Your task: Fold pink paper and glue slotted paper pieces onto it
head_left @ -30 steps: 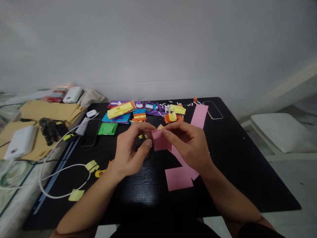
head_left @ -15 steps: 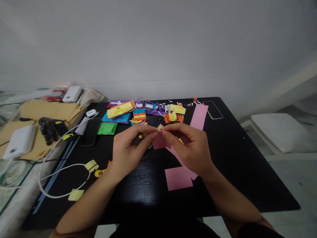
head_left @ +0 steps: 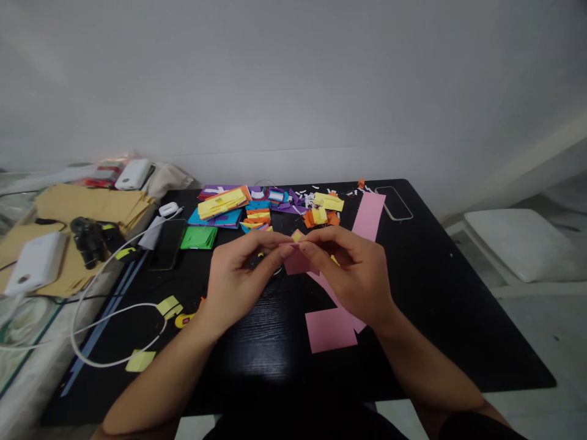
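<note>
Both my hands meet above the middle of the black table (head_left: 440,287). My left hand (head_left: 238,278) and my right hand (head_left: 353,272) pinch the top edge of a small folded pink paper (head_left: 296,263) between fingertips. The paper hangs just above the tabletop. Below my right hand lies a long pink paper strip (head_left: 330,327) with a square end. A second pink strip (head_left: 369,215) lies flat farther back on the right.
A heap of coloured paper scraps (head_left: 266,208) fills the table's far side, with a green piece (head_left: 199,237) and a dark phone (head_left: 167,244) to the left. A white cable (head_left: 105,305) loops over the left edge. Brown envelopes (head_left: 87,211) and white devices lie left; a white cushion (head_left: 518,241) sits right.
My hands have closed together and the pink paper has dropped lower, now mostly hidden behind my fingers, pinched along its top edge.
</note>
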